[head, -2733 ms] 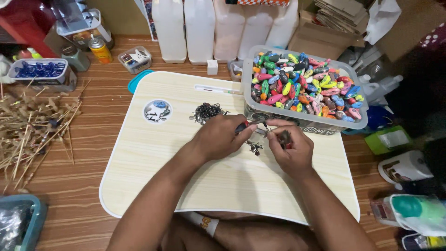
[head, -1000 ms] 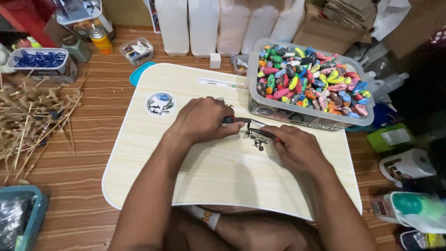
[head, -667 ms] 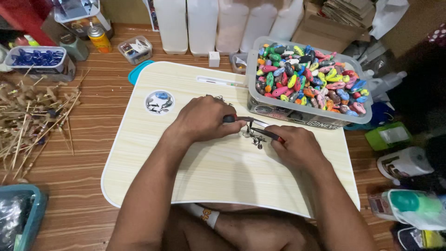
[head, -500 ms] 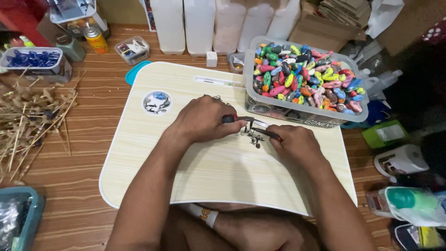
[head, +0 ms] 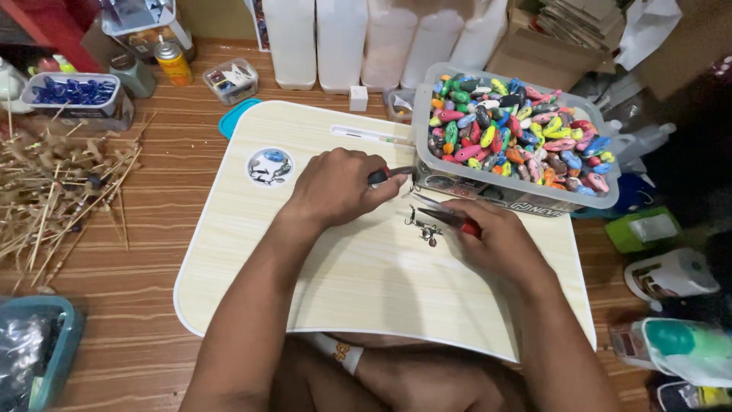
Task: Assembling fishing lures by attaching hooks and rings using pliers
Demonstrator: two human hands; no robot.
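Gripping pliers (head: 450, 220), right hand (head: 499, 240) works small hooks (head: 424, 229) beside the bin (head: 518, 194); left hand (head: 335, 187) closed on a red-handled tool (head: 385, 175). Hooks look light, stiff, sharp: best held by shank.

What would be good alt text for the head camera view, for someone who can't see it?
Seen from above, a person's left hand and right hand each hold a red-handled tool over small metal hooks on a pale wooden lap desk. A clear tub of colourful fishing lures sits at the desk's far right, with dry sticks on the floor to the left.
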